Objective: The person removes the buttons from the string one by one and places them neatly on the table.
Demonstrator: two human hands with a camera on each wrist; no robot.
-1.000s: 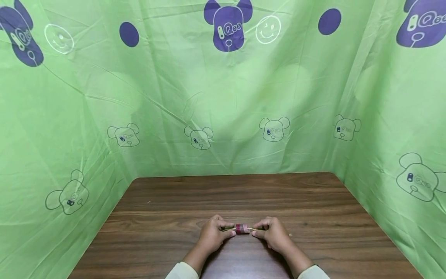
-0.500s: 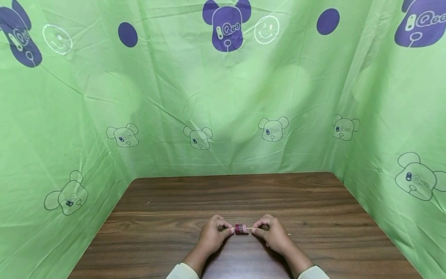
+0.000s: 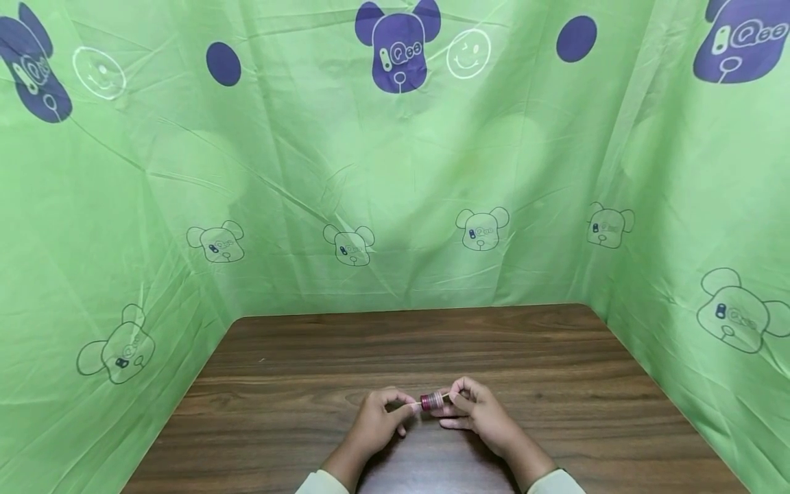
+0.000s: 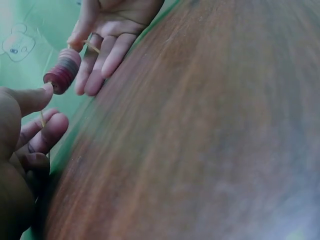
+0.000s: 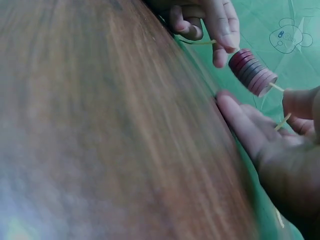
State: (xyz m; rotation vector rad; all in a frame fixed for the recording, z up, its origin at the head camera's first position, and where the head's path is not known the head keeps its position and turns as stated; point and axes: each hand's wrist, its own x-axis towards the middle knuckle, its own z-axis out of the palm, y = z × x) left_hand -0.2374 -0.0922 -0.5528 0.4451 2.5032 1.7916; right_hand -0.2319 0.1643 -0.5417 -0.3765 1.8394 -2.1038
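Both hands sit close together over the near middle of the wooden table [image 3: 524,343], w/ a short stack of red and pink discs [image 3: 432,398] strung on a thin pale stick [image 5: 276,88] between them. The stack is lifted a bit off the tabletop, not resting on it.

Left hand [image 3: 378,418]: thumb and forefinger pinch the stick right at the left face of the stack; other fingers curled under. Right hand [image 3: 478,410]: thumb and forefinger nip the stick on the right side; in the wrist views its lower fingers lie out fairly straight beneath the discs, like a loose cradle, not touching them as far as I can tell.

What could go wrong, imo:
- The stick looks v. thin. Both pinches sit close to the stack, so any twist or uneven pull btwn the hands could bend or snap it.
- The stack tilts, right end higher. If the left pinch slackens, the discs could slide down off that end and scatter across the table.
- The discs look smooth and loosely packed; squeezing them together off-axis may jam one crooked on the stick.
- Only fingertips hold the stick, so a small slip probably drops the whole thing.

Green printed cloth [image 3: 395,171] w/ bear figures walls in the table on three sides.
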